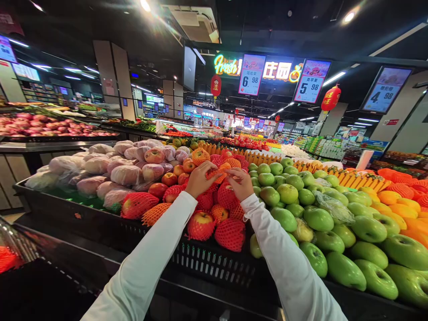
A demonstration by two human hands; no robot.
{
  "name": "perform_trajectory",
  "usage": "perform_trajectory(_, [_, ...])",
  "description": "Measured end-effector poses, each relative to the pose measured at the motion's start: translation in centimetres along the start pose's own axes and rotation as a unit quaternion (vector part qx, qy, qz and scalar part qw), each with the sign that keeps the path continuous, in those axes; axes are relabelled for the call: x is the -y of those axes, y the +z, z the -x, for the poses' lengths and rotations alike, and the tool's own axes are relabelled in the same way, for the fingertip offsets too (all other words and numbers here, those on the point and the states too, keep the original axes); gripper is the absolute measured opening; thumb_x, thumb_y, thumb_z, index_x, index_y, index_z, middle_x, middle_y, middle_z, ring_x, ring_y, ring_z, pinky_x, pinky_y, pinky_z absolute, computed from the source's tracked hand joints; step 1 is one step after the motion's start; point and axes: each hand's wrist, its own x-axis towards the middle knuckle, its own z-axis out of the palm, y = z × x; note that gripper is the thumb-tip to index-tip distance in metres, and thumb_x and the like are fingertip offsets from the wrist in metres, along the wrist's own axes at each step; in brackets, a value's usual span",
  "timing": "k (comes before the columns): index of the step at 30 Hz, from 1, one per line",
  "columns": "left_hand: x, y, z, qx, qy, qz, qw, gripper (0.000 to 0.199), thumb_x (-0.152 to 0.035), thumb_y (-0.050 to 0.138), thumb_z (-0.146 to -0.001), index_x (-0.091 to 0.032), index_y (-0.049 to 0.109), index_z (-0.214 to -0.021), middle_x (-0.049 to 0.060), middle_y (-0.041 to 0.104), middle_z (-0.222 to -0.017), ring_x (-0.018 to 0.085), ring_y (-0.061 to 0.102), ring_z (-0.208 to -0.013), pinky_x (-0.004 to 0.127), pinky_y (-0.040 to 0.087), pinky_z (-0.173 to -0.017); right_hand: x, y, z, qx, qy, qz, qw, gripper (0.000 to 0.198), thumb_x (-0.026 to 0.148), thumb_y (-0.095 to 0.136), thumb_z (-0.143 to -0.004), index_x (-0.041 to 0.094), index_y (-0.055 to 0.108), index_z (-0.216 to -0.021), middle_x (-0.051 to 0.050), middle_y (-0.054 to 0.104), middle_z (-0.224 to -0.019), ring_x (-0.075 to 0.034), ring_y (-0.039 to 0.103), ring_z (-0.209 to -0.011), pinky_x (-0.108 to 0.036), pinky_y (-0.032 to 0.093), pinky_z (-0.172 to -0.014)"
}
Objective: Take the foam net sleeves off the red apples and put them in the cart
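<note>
My left hand [202, 179] and my right hand [240, 182] reach out over the middle of the fruit display, fingertips pinched and facing each other. Stretched between them is an orange foam fruit net [220, 173]; whether a fruit is inside it I cannot tell. Just below lie apples in red foam nets [202, 225] and some in orange ones. To the left of my left hand sit bare red apples [170, 179]. Close to my right hand on the right is a pile of green apples [287, 193].
Bagged pinkish fruit [126, 174] fills the left of the black crate [214, 263]. Orange-yellow fruit [404, 209] lies at the far right. A low orange fence [267, 159] runs behind. Price screens [251, 75] and red lanterns [331, 98] hang overhead.
</note>
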Motion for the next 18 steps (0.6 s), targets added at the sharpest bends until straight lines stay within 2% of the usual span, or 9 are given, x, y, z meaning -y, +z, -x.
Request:
perform_trajectory(3, [-0.3,-0.3,0.0,-0.004,0.000,0.004,1.000,0.024,-0.046,0.061,-0.095,-0.022,0.060,-0.092,0.004,0.067,-0.092,0.019,0.061,-0.085,0.034,0.053,-0.079,0.2,0.0,0.0,-0.061,0.016,0.007,0.998,0.024,0.040,0.069,-0.081,0.022,0.082,-0.089,-0.007,0.072,-0.091,-0.016,0.063,-0.072,-0.027,0.052,-0.056])
perform_trajectory(7, [-0.9,-0.6,0.2,-0.020,-0.003,0.030,0.999,0.013,-0.033,0.057,-0.093,-0.021,0.055,-0.088,0.003,0.062,-0.086,0.016,0.058,-0.077,0.029,0.049,-0.066,1.0,0.0,0.0,-0.095,0.006,0.021,0.995,0.026,0.046,0.075,-0.078,0.020,0.080,-0.079,-0.006,0.072,-0.083,-0.013,0.058,-0.062,-0.028,0.049,-0.054])
perform_trajectory(9, [-0.9,-0.6,0.2,-0.008,-0.007,0.041,0.999,0.015,-0.035,0.061,-0.091,-0.021,0.057,-0.093,0.003,0.064,-0.090,0.016,0.059,-0.076,0.029,0.048,-0.065,1.4,0.0,0.1,-0.090,-0.011,0.019,0.996,0.025,0.045,0.077,-0.077,0.020,0.078,-0.075,-0.006,0.072,-0.083,-0.014,0.058,-0.063,-0.029,0.050,-0.057])
perform_trajectory(11, [-0.8,-0.5,0.2,0.025,0.004,0.037,0.999,0.019,-0.037,0.063,-0.090,-0.020,0.060,-0.097,0.004,0.067,-0.093,0.017,0.061,-0.079,0.031,0.050,-0.071,1.6,0.0,0.1,-0.068,-0.023,0.012,0.997,0.025,0.046,0.079,-0.075,0.021,0.075,-0.072,-0.005,0.071,-0.080,-0.014,0.059,-0.063,-0.029,0.051,-0.058])
perform_trajectory(14, [-0.4,-0.2,0.1,0.056,0.023,0.014,0.998,0.014,-0.033,0.056,-0.093,-0.020,0.060,-0.091,0.004,0.067,-0.086,0.018,0.062,-0.078,0.033,0.051,-0.075,1.6,-0.1,0.1,-0.051,-0.013,0.018,0.998,0.026,0.043,0.080,-0.072,0.021,0.066,-0.067,0.000,0.064,-0.069,-0.012,0.052,-0.057,-0.027,0.047,-0.053])
perform_trajectory(16, [-0.1,-0.1,0.1,0.021,0.009,-0.005,1.000,0.012,-0.030,0.052,-0.093,-0.020,0.058,-0.089,0.004,0.065,-0.083,0.018,0.061,-0.076,0.032,0.050,-0.073,1.2,-0.3,0.1,-0.067,-0.014,0.053,0.996,0.019,0.033,0.073,-0.073,0.021,0.062,-0.064,0.002,0.058,-0.065,-0.012,0.047,-0.055,-0.026,0.044,-0.052])
perform_trajectory(18, [0.1,-0.2,0.1,-0.031,-0.012,-0.017,0.999,0.010,-0.029,0.051,-0.093,-0.021,0.057,-0.091,0.003,0.064,-0.083,0.018,0.060,-0.076,0.032,0.051,-0.074,0.7,-0.6,0.0,-0.096,-0.029,0.100,0.990,0.008,0.023,0.064,-0.074,0.022,0.066,-0.066,0.001,0.056,-0.067,-0.012,0.046,-0.058,-0.026,0.043,-0.054])
